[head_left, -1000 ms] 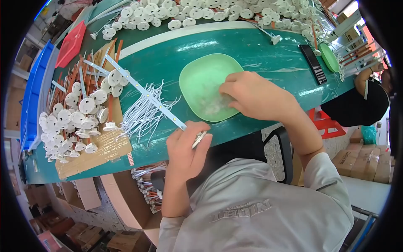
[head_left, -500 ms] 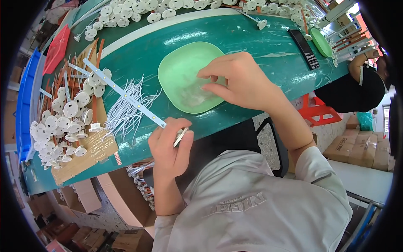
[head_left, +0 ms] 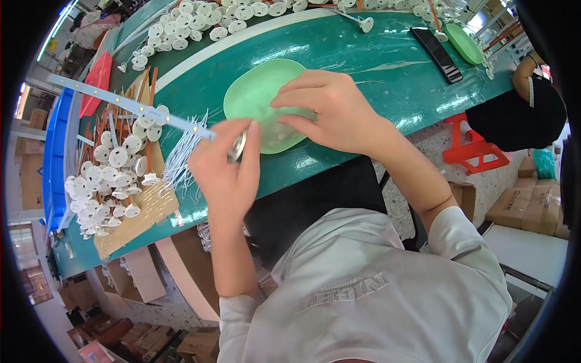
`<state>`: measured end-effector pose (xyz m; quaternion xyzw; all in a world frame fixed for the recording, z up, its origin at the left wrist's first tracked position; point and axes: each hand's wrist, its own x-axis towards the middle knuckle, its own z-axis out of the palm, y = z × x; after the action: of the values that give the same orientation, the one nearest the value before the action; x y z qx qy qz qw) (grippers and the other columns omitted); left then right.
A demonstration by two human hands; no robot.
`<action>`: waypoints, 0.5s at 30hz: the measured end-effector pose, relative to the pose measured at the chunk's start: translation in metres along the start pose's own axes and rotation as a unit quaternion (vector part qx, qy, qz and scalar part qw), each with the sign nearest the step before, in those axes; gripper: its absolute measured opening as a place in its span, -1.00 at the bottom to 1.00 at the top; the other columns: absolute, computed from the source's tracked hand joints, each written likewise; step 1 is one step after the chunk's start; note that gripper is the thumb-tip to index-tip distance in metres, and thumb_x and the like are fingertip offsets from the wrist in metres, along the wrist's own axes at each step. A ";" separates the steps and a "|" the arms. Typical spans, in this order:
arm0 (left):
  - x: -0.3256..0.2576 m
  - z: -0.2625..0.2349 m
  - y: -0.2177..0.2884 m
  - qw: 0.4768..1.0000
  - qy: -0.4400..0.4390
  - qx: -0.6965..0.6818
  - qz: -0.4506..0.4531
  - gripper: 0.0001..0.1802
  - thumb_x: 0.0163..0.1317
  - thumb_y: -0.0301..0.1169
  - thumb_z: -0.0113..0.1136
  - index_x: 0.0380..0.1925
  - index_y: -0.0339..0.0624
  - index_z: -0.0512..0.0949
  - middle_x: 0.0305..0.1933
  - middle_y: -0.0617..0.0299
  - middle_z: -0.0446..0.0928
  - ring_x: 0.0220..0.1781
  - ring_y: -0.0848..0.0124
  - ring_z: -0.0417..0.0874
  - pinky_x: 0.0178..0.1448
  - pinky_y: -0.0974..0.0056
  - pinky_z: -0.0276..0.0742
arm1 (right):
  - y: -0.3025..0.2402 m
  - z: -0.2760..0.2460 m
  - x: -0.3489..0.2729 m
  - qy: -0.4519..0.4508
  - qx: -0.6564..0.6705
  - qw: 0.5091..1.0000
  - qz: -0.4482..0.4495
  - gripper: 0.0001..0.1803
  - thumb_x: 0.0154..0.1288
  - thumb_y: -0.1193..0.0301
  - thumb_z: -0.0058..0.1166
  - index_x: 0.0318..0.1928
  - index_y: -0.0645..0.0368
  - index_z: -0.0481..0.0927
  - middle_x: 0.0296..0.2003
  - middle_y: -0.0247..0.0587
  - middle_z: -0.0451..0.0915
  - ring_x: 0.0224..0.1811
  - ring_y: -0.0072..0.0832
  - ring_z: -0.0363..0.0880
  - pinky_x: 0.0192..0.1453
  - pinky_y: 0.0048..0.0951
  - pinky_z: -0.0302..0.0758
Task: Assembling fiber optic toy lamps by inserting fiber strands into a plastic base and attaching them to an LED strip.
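A: Broad green desk, curving with the lens, glossy, with a pale stripe along the far side.

B: Next down in size?

A: Pale green tray, rounded and shallow, flat on the desk near the front edge. Right hand spread over its right part, fingertips curled down into the tray; anything pinched there, impossible to tell.

B: And the long strip?

A: Thin white strip with small yellow dots, running from upper left down toward the left hand, passing above the cardboard sheet.

B: Left hand closed?

A: Clasped on a small round silvery piece, held edge-up between thumb and fingers, just left of the tray. Strip's near end right at that hand; whether also gripped, unclear.

B: Smaller things?

A: Heap of white round discs on the cardboard, a fan of thin white wires just beside the left hand, more discs along the far edge. Black flat device at far right of the desk.
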<state>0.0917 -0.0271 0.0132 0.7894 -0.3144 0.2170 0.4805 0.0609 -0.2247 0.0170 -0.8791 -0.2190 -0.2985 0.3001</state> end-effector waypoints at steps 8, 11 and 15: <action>0.015 0.011 0.002 0.987 -0.090 -0.057 -0.123 -0.85 0.12 -0.41 0.31 -0.37 -0.27 0.69 -0.52 0.18 0.64 -0.53 0.52 0.54 -0.38 0.41 0.39 | 0.002 0.002 -0.004 0.049 0.029 0.998 -0.031 -0.71 -0.07 0.55 0.33 -0.23 0.15 0.69 -0.30 -0.19 0.66 -0.27 -0.25 0.64 -0.22 -0.33 0.59; 0.015 0.014 0.004 0.981 -0.096 -0.080 -0.152 -0.83 0.12 -0.41 0.32 -0.36 -0.30 0.70 -0.51 0.23 0.65 -0.50 0.60 0.52 -0.37 0.44 0.38 | 0.003 0.003 -0.005 0.060 0.031 0.997 -0.033 -0.70 -0.06 0.56 0.32 -0.22 0.17 0.68 -0.31 -0.19 0.66 -0.27 -0.25 0.64 -0.23 -0.33 0.59; 0.015 0.017 0.001 0.981 -0.084 -0.098 -0.143 -0.85 0.12 -0.45 0.32 -0.36 -0.32 0.70 -0.50 0.22 0.66 -0.49 0.62 0.52 -0.36 0.46 0.39 | 0.004 0.006 -0.007 0.069 0.043 0.996 -0.047 -0.72 -0.03 0.57 0.29 -0.21 0.19 0.68 -0.33 -0.18 0.67 -0.27 -0.26 0.65 -0.23 -0.32 0.59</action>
<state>0.1027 -0.0469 0.0160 0.7905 -0.2571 0.0473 0.5538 0.0602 -0.2254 0.0071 -0.8316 -0.2518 -0.3624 0.3373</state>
